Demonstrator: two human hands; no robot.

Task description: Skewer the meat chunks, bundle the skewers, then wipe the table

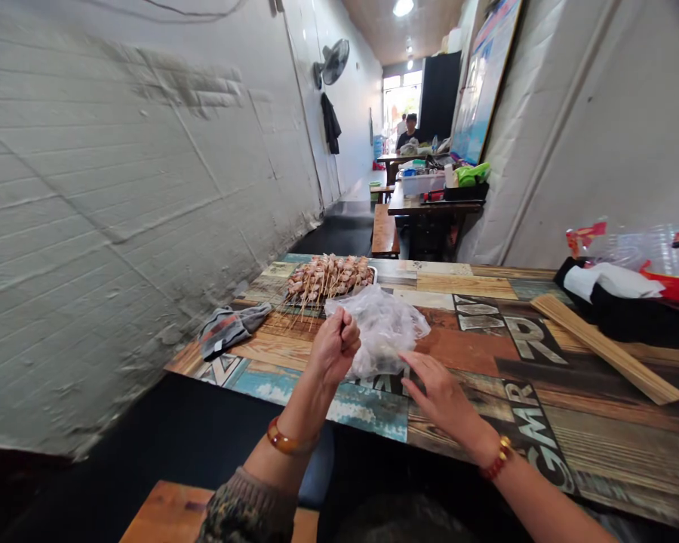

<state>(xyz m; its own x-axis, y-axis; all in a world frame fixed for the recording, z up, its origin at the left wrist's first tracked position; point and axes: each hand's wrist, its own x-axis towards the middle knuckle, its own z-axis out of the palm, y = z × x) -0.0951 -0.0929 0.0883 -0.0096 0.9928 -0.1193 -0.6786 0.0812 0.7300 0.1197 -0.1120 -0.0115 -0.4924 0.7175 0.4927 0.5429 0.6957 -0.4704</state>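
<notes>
A clear plastic bag (385, 324), crumpled and with something pale inside, lies on the patterned wooden table (464, 351). My left hand (335, 347) is closed in a fist at the bag's left side, with the film gathered around it. At the bag's near right edge, my right hand (438, 396) has its fingers stretched out and apart, the fingertips at the film. Just beyond the bag, raw meat skewers (329, 277) are piled on a tray, their sticks pointing toward me. What the bag holds cannot be made out.
A grey cloth (231, 330) lies at the table's left edge. Bundled wooden sticks (608, 347) lie to the right, beside a black bag (628, 313) and clear plastic packaging. A wooden stool (170, 513) stands below left. Farther back, a person (410, 136) sits among cluttered tables.
</notes>
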